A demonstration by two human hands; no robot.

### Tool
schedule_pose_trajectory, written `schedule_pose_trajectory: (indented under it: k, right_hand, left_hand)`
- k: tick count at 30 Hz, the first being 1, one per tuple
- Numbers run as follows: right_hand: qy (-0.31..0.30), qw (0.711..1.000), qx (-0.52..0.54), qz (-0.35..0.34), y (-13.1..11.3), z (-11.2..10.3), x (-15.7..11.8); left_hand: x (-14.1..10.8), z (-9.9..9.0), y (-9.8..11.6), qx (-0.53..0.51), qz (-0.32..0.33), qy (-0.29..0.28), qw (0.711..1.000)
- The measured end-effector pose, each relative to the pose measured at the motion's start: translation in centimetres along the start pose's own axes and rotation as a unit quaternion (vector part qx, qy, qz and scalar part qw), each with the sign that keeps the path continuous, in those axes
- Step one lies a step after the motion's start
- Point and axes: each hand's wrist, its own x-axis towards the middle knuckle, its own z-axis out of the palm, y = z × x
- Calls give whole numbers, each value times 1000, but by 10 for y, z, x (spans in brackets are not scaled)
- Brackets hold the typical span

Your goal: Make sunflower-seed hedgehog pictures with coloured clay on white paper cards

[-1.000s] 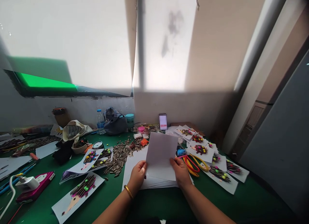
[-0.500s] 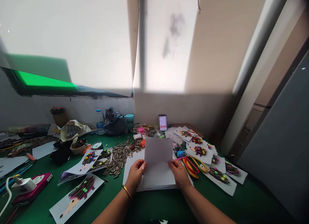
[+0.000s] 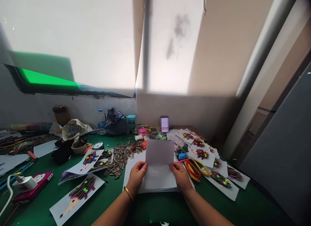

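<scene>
Nearest, both forearms reach in over the green table (image 3: pixel 155 208), a gold bangle (image 3: pixel 128 193) on the left wrist. The left hand (image 3: pixel 136 178) and right hand (image 3: pixel 182 179) are apart, each pinching a side edge of one blank sheet (image 3: pixel 160 164), thumbs on its near face. The sheet is straight ahead, centred between them, its long axis pointing away from the body; neither hand looks nearer to it than the other. Behind and below it lie white papers (image 3: pixel 128 169), though whether its lower edge touches them I cannot tell. A hedgehog card (image 3: pixel 73 205) lies well to the left, while red and yellow looped handles (image 3: pixel 193 170) sit just beyond the right hand. Farther off, striped seeds (image 3: pixel 116 161) spread to the left and more hedgehog cards (image 3: pixel 205 158) overlap to the right; beyond, a phone (image 3: pixel 164 124) stands upright near the wall (image 3: pixel 150 107)
</scene>
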Motion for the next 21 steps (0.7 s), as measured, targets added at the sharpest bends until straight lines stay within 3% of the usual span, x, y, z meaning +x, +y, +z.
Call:
schedule_pose_trajectory:
  k: [10, 21]
  right_hand:
    - [30, 999, -6, 11, -10, 6, -4]
    - [26, 1000, -4, 0, -3, 1, 0]
  left_hand:
    - [2, -1, -6, 4, 2, -6, 1000]
    - [4, 1, -6, 6, 10, -3, 1000]
